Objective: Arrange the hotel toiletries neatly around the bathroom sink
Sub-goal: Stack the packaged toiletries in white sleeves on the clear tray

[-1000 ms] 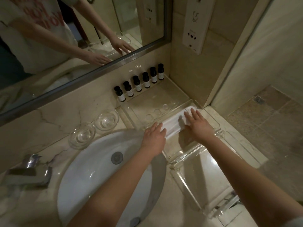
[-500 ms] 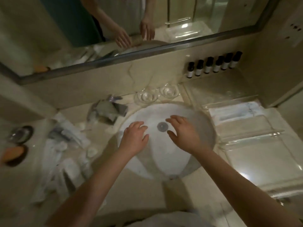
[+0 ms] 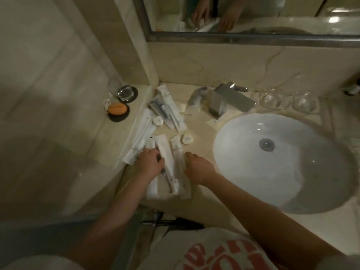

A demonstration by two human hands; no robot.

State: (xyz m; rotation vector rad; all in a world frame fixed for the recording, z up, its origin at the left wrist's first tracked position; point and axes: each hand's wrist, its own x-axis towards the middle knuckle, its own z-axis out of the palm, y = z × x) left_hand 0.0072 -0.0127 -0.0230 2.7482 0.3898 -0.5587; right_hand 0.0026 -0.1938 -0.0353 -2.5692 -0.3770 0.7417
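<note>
My view and both hands are now shifting from the basin to the white sachets (image 3: 169, 164) at lower centre. My left hand (image 3: 151, 166) is pressing fingers-together onto them, my right hand (image 3: 198, 170) curling beside, grip unclear. I'm judging it best to square their long edges together before lifting.

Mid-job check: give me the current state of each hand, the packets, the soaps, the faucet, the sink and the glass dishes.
left hand: palm down on the long white packets, grip unclear
right hand: at the packets' right edge, grip unclear
upper packets: scattered, overlapping, untidy
round soaps: wrapped, loose on the counter
faucet: no water visible
sink: nothing in it, drain showing
glass dishes: upright, side by side behind the sink
</note>
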